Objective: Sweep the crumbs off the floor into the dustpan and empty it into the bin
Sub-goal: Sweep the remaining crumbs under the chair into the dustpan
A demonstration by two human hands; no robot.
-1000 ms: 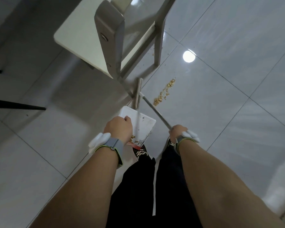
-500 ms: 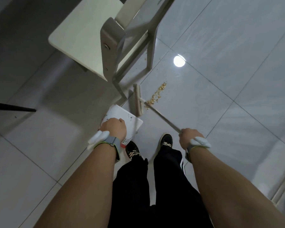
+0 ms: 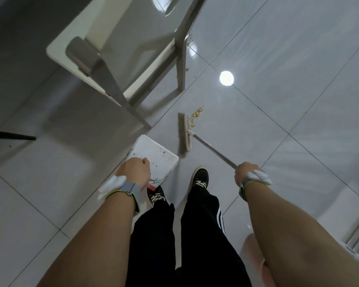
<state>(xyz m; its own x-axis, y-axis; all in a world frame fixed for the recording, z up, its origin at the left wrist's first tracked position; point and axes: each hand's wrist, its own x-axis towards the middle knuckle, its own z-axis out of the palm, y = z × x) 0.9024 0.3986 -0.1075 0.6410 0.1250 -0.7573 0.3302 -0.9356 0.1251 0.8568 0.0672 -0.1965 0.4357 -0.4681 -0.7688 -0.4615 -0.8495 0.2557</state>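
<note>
Both forearms bare, no sleeves in view. Left hand [image 3: 135,170]: wrist carries a grey fabric strap [image 3: 131,188] with a thin yellow-green edge and a small metal fastener; a white rounded plastic unit [image 3: 112,184] sits on the outer side of the strap. Right hand [image 3: 246,172]: same kind of band, grey with yellow-green trim, white rounded unit [image 3: 260,176] on top of the wrist. Trousers [image 3: 195,235] black, loose; white stripes down the side of the right leg (three, as far as can be told). Shoes [image 3: 201,179] black, low-cut, with white laces and a pale sole edge.
</note>
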